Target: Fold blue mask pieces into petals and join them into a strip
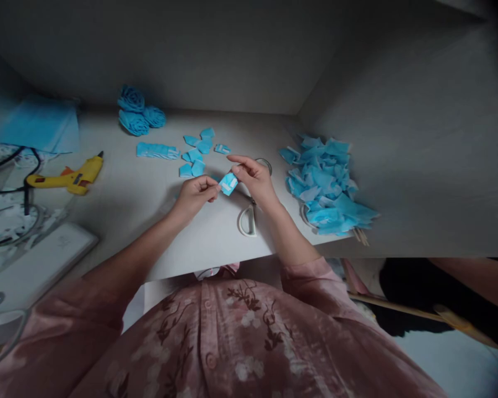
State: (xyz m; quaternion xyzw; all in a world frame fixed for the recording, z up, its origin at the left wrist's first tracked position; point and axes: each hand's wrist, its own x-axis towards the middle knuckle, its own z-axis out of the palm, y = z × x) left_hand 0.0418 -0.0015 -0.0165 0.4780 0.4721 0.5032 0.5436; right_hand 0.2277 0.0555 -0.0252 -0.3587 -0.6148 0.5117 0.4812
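Between my two hands is a small folded blue piece (229, 184) with white strips across its face. My left hand (196, 193) pinches its left edge between thumb and fingertips. On the other side, my right hand (254, 177) grips the upper right corner, index finger stretched out above it. Scissors (247, 221) with white handles lie on the table under my right wrist, their blades partly hidden. Several similar folded blue pieces (197, 152) are spread out beyond my hands, and one with white strips (222, 148) lies a little apart.
A large heap of cut blue pieces (326, 185) stands at the right, with thin sticks below it. Three blue rosettes (136, 110) and a gathered blue strip (157, 150) are at the back left. A yellow glue gun (72, 176), blue sheets (39, 124) and a white device (37, 271) occupy the left.
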